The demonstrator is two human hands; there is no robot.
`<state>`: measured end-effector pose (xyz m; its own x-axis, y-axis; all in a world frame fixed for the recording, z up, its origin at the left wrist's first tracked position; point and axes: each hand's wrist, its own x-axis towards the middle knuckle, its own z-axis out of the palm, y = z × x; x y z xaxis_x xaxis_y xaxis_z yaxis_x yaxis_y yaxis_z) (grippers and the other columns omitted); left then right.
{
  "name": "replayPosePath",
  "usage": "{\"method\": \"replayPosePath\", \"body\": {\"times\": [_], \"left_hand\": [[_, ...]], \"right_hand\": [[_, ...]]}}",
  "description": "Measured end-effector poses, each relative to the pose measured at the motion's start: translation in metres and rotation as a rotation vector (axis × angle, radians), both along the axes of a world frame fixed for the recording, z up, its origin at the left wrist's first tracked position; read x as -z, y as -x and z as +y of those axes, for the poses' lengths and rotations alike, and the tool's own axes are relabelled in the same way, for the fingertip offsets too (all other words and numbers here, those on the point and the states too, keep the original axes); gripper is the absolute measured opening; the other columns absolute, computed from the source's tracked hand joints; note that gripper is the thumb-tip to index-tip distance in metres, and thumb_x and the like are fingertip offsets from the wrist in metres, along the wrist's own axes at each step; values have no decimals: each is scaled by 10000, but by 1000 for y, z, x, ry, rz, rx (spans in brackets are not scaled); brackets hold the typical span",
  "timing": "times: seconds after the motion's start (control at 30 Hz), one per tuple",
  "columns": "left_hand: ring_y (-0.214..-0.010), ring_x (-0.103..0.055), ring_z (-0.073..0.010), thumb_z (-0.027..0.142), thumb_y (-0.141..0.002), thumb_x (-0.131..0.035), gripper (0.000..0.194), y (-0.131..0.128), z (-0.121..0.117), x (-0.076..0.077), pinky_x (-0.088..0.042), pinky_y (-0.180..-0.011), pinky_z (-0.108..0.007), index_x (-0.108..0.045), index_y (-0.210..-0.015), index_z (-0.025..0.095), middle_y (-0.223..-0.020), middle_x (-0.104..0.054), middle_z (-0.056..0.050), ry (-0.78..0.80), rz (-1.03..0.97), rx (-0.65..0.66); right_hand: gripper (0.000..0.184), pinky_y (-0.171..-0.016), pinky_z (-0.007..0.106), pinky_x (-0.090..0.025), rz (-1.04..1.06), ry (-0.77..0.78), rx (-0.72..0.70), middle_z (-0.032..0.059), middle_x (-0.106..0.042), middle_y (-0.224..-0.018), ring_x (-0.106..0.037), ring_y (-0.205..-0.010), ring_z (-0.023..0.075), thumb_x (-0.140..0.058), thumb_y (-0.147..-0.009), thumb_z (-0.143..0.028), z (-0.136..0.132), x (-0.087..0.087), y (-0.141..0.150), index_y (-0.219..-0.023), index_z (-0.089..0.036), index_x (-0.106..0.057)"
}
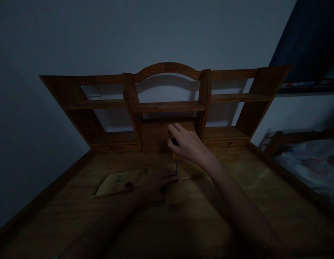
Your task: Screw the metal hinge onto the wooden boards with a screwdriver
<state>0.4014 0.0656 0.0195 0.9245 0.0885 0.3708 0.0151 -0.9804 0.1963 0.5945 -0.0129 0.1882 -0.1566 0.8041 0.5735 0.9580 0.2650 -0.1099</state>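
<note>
My right hand (187, 142) is closed around the black and yellow handle of a screwdriver (176, 166). The screwdriver stands nearly upright with its tip down at a small pale wooden piece (176, 195). Low beside the tip is my left hand (158, 181), its fingers closed on the left edge of that wooden piece. A dark patch shows under the left fingers, too dim to name. Whatever is at the screwdriver's tip is too small and dark to make out.
A rough, stained wooden board (117, 182) lies on the wooden desk (237, 201) to the left. Behind the hands stands a wooden shelf unit (167, 107) against a pale wall. Right of the desk, a wooden frame holds a pale plastic-looking heap (312, 158).
</note>
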Motion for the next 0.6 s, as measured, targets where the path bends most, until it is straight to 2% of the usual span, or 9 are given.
{"method": "replayPosePath", "body": {"times": [0.1,0.17,0.3,0.37,0.5,0.6], "left_hand": [[-1283,-465,-301,380,-814,-662,698,0,-1,-1,-401,-1053,-491,-382,-1447,294,-1418,-478,-105,6,0,7],[-1292,-458,-297,376,-820,-657,698,0,0,-1,-400,-1057,-487,-371,-1452,296,-1428,-466,-102,15,7,10],[-1308,-443,-298,382,-822,-655,701,0,2,2,-382,-1073,-502,-363,-1453,295,-1440,-453,-101,4,17,4],[-1312,-439,-300,390,-813,-665,714,0,3,3,-379,-1075,-505,-364,-1452,288,-1441,-452,-106,-4,11,11],[-1310,-440,-287,377,-823,-654,697,0,2,2,-393,-1065,-493,-358,-1450,301,-1440,-455,-93,6,10,22],[-1310,-439,-284,359,-825,-646,687,0,1,0,-398,-1056,-489,-363,-1449,307,-1432,-463,-89,6,-1,15]], "right_hand": [[383,-764,336,-423,19,2,-59,98,-521,-1223,-572,-899,213,-456,-846,-211,-3,-3,-1,-1228,-212,-425],[407,-763,329,-427,29,10,-96,94,-517,-1236,-574,-901,209,-475,-838,-223,-4,-4,-1,-1240,-210,-415],[314,-754,349,-416,-10,8,6,102,-560,-1159,-581,-866,222,-420,-923,-331,-2,-1,0,-1206,-202,-463],[299,-755,352,-411,-27,8,35,102,-570,-1138,-582,-862,224,-404,-925,-304,-2,-1,1,-1199,-204,-473],[419,-769,340,-421,30,-5,-75,89,-517,-1260,-581,-894,209,-452,-848,-222,-6,-4,1,-1264,-218,-410],[418,-769,339,-423,50,-15,-94,81,-510,-1275,-582,-888,204,-452,-869,-271,-6,-5,1,-1281,-224,-397]]}}
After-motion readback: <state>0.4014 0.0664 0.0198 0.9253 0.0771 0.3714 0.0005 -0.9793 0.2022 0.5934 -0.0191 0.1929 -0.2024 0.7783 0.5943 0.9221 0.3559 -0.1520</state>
